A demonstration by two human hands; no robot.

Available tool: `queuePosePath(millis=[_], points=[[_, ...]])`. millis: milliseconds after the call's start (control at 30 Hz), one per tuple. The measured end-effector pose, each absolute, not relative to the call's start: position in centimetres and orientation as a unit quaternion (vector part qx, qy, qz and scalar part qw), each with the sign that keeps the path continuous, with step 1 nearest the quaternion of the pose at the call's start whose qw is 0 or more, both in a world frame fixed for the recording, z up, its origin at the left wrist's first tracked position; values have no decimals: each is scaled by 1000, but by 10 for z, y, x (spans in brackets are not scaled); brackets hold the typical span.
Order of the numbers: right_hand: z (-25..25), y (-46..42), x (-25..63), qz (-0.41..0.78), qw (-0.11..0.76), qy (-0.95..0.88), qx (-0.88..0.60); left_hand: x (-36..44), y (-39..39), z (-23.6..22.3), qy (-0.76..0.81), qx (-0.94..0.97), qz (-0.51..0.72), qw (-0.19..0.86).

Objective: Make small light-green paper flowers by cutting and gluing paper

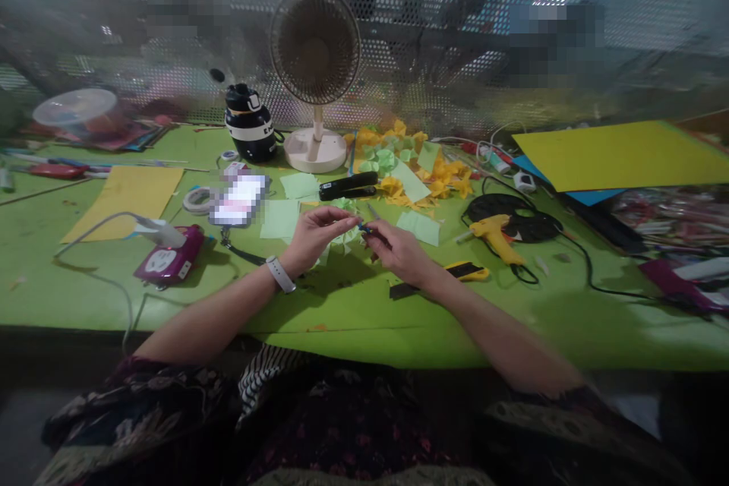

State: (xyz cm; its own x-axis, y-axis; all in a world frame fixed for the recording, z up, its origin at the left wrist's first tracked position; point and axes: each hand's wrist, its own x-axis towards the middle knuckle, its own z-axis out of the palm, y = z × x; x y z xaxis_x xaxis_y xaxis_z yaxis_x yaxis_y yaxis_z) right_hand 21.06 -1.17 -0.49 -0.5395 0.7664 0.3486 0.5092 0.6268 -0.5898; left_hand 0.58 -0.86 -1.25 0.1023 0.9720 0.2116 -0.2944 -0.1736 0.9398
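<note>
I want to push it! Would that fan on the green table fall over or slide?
The fan would probably tip if pushed high up: its big round head sits on a thin neck. Pushed low, its wide flat base would more likely slide on the smooth table. It looks like light plastic, so a small shove might move it.

Both forearms reach forward and angle inward, left hand and right hand nearly meeting, fingers pinched, band on left wrist.
</note>
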Motion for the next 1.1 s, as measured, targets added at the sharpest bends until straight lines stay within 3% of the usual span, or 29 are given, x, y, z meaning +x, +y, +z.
queuePosePath(millis=[1100], points=[[-1, -12, 211, 284, 303, -840, -351, 6, -10, -12, 325, 527, 566, 544]])
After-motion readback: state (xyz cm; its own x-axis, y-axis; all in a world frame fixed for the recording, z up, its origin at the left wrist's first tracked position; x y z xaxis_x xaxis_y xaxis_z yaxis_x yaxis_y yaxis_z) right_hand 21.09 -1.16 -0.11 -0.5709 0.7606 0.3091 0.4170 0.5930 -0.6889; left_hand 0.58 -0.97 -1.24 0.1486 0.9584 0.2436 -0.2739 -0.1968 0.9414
